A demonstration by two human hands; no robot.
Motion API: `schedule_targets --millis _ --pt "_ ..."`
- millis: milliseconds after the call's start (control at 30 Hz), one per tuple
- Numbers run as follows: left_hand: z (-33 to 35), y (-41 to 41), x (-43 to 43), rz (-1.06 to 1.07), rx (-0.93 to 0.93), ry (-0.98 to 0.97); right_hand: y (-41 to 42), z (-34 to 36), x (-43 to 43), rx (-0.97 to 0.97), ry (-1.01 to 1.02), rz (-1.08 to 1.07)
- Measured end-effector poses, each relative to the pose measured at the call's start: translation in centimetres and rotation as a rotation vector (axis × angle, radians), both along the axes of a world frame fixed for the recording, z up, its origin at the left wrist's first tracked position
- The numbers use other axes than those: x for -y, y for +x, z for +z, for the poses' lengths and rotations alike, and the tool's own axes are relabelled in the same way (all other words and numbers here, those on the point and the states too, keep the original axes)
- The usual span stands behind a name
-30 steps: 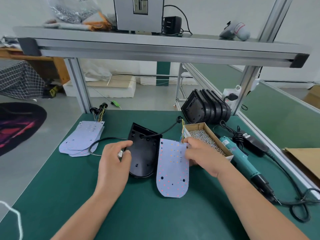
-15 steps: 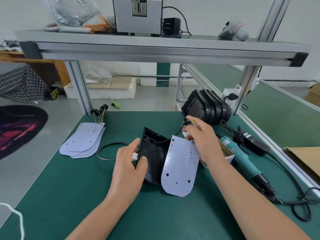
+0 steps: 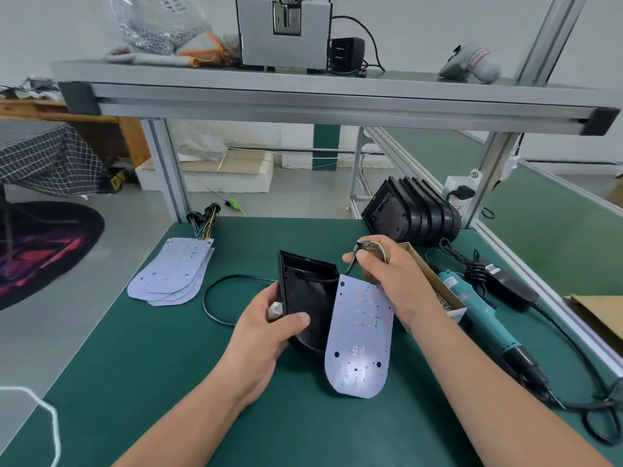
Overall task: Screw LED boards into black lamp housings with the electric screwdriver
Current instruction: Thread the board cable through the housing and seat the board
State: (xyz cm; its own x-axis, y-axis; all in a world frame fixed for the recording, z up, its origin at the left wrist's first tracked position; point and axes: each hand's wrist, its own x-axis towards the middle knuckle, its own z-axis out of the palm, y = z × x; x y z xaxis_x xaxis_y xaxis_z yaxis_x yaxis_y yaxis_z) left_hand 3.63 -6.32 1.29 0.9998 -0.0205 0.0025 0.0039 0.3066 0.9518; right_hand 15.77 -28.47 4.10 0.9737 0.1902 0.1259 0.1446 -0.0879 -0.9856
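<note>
My left hand grips the left rim of a black lamp housing, tilted up on edge over the green table, thumb across its inside. A white LED board hangs beside the housing on the right, its rounded end down. My right hand pinches the board's coloured wires near its top edge. The teal electric screwdriver lies on the table to the right, untouched. A cardboard box of screws sits just behind my right hand.
A pile of LED boards with wire bundles lies at the left rear. Several black housings stand stacked at the back right. A black cable loops left of the held housing. Power adapter and cord lie far right.
The housing was flat on the table; my left hand has lifted and tilted it upright. My right hand has moved from the board's edge up to the wires, raising the board.
</note>
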Motion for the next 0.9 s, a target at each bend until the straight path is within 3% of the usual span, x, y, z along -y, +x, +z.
schedule_targets --millis 267,367,633,900 --pt "-0.4 -0.1 0.7 -0.036 0.062 -0.016 -0.8 0.0 -0.7 -0.231 0.366 0.182" --pt "-0.2 -0.2 1.2 -0.069 0.027 -0.043 -0.9 -0.3 -0.9 -0.246 0.405 0.171" --pt "-0.1 1.2 0.4 0.200 -0.058 0.065 -0.9 -0.5 -0.7 -0.225 0.467 0.218" --pt "0.0 0.9 0.5 0.043 -0.004 0.035 -0.8 -0.7 -0.7 -0.214 0.440 0.283"
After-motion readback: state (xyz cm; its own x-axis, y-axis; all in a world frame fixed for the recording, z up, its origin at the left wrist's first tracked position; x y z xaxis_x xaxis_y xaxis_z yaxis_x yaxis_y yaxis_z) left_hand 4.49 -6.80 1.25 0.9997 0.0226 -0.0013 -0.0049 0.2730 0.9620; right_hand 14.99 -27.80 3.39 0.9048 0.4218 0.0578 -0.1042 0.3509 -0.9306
